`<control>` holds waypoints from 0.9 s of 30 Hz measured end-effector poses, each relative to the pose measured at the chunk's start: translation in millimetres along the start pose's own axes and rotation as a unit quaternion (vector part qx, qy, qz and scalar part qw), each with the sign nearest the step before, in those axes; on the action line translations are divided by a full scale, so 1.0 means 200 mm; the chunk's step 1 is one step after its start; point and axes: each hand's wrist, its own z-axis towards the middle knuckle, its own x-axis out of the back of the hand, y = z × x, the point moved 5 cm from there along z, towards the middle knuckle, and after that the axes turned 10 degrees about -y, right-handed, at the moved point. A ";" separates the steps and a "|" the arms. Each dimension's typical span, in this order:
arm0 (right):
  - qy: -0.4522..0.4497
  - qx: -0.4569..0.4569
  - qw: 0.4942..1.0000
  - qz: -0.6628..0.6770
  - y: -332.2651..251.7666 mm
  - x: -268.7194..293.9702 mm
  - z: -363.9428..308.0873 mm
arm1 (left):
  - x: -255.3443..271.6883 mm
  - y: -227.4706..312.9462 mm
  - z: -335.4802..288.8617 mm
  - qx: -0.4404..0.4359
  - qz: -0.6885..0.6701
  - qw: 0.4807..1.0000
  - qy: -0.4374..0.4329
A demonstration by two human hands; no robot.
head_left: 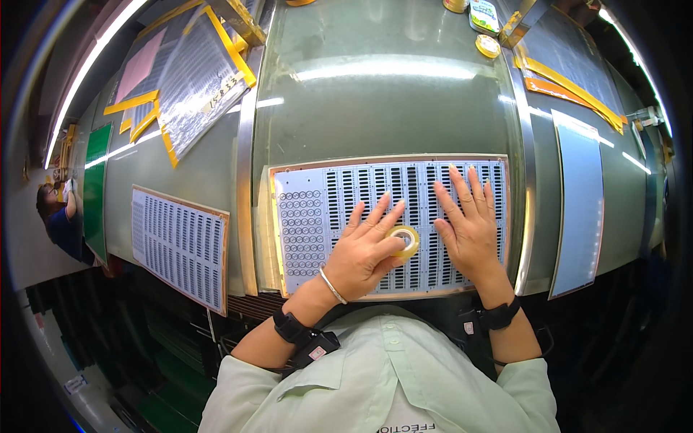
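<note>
In front of me lies a white circuit board panel (302, 182) with a copper-coloured border, rows of dark slots and a block of small circles at its left. My left hand (364, 251) rests on its middle, with a finger hooked into a roll of clear yellowish tape (412, 247) and the other fingers stretched over the board. Flat on the right part of the same panel is my right hand (471, 234), fingers spread and holding nothing. Both palms hide some of the slots.
A similar panel (180, 245) lies to the left, a pale blank board (580, 202) to the right. Yellow-edged transparent sheets (198, 86) are at the far left, more (570, 90) at the far right. Metal rails (245, 180) flank the middle. A person (63, 216) is at far left.
</note>
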 end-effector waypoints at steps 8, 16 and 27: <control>-0.047 0.097 0.994 -0.019 -0.12 -0.03 -0.04 | -0.04 0.01 -0.05 0.006 -0.083 0.996 0.008; -0.011 0.009 1.000 -0.008 0.07 0.05 -0.12 | 0.00 -0.07 -0.15 0.023 -0.102 0.991 0.086; 0.067 -0.055 0.986 -0.145 0.24 0.14 -0.10 | 0.31 -0.36 -0.36 0.205 0.192 0.923 0.262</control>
